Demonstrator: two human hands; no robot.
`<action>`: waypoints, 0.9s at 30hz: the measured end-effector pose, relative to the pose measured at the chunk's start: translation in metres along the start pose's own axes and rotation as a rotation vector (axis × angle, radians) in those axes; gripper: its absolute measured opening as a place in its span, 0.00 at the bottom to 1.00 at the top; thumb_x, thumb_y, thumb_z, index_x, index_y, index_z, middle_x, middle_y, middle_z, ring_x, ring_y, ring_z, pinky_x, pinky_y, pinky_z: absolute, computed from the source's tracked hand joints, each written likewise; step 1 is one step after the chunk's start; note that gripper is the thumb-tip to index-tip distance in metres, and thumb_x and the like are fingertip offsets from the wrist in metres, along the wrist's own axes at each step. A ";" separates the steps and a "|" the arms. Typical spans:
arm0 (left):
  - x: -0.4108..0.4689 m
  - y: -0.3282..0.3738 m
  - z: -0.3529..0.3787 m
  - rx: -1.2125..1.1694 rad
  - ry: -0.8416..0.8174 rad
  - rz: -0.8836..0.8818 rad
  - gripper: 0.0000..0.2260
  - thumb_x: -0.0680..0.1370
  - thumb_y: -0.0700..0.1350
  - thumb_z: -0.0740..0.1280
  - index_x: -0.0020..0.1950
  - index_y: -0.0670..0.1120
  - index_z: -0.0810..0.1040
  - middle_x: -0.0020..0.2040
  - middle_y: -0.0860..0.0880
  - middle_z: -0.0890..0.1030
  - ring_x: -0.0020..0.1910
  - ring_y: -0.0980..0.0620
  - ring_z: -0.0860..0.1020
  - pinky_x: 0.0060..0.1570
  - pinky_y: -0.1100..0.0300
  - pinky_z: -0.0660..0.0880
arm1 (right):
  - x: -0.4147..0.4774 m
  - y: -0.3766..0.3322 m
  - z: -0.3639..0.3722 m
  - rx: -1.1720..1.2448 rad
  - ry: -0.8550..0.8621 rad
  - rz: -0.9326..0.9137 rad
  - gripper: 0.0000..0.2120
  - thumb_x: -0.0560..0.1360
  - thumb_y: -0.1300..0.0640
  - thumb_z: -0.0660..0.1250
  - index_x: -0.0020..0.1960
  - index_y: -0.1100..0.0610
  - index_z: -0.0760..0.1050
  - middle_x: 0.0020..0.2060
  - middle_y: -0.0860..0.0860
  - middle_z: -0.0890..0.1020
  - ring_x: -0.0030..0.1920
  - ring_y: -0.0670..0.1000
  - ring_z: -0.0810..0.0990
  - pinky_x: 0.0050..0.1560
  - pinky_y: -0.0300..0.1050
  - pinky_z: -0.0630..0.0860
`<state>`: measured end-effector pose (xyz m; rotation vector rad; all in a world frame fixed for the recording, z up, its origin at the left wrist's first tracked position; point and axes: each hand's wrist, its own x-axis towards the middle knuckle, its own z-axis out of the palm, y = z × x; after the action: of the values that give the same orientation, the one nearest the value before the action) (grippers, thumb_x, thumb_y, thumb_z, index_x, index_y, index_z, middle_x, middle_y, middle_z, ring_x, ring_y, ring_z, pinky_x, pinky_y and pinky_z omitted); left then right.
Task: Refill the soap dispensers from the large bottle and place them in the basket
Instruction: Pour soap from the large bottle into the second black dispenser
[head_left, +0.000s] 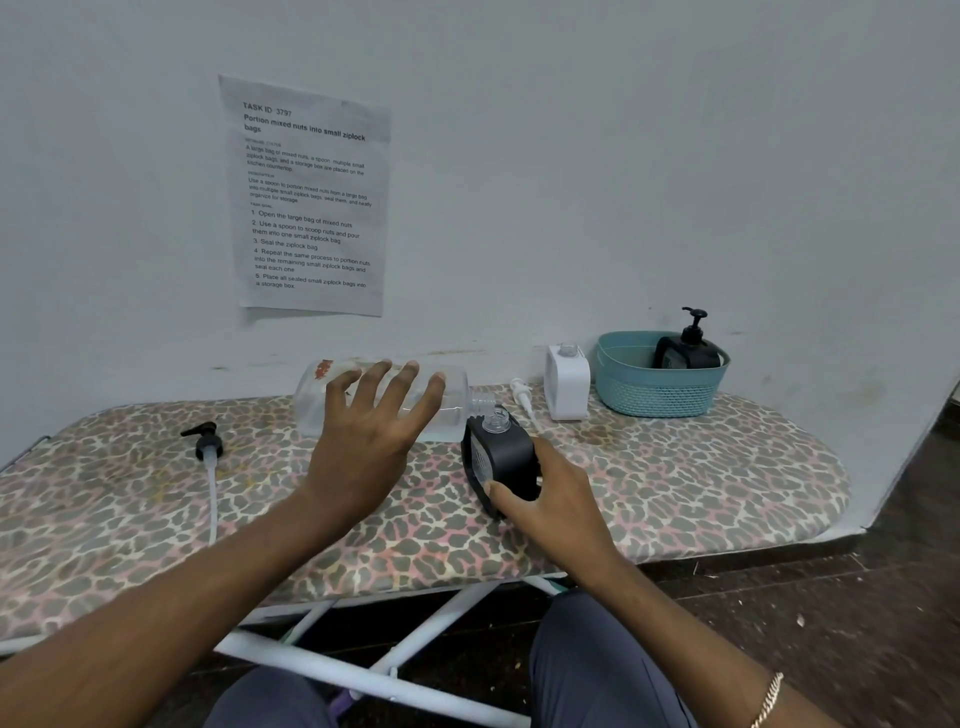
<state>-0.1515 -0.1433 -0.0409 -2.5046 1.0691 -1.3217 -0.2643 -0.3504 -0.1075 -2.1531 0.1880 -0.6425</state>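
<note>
While the fingers (395, 384) of our left hand (363, 441) spread straight and open over the large bottle (460, 410), which lies on its side with its uncapped neck beside the open mouth of a black dispenser (501, 457), our right hand (556, 499) grips that dispenser, which stands on the counter (701, 467). Further right are a white pump (522, 397), a white dispenser (567, 384) and a basket (654, 397) holding a second black dispenser (685, 353). A black pump (208, 441) lies at left.
</note>
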 end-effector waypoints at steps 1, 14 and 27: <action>0.000 0.000 0.000 -0.001 0.003 -0.001 0.33 0.69 0.27 0.72 0.73 0.44 0.78 0.69 0.37 0.81 0.67 0.33 0.79 0.62 0.37 0.70 | 0.000 0.000 0.000 -0.002 0.002 -0.002 0.15 0.71 0.43 0.73 0.54 0.41 0.73 0.47 0.39 0.81 0.47 0.38 0.79 0.42 0.36 0.73; -0.004 0.005 0.001 -0.031 0.042 -0.033 0.34 0.67 0.27 0.72 0.73 0.44 0.79 0.67 0.38 0.81 0.65 0.34 0.80 0.60 0.38 0.72 | -0.002 -0.004 -0.001 0.016 0.014 -0.001 0.15 0.71 0.41 0.72 0.55 0.40 0.74 0.47 0.37 0.82 0.48 0.38 0.80 0.43 0.35 0.75; -0.012 0.001 -0.010 -0.301 -0.057 -0.252 0.37 0.68 0.36 0.80 0.76 0.44 0.74 0.65 0.42 0.82 0.63 0.38 0.81 0.59 0.39 0.76 | -0.008 -0.019 0.012 0.071 -0.001 -0.024 0.21 0.70 0.37 0.70 0.61 0.40 0.74 0.53 0.38 0.82 0.53 0.37 0.80 0.50 0.37 0.77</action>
<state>-0.1645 -0.1344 -0.0436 -2.9634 1.0363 -1.2141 -0.2667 -0.3273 -0.1020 -2.0901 0.1370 -0.6526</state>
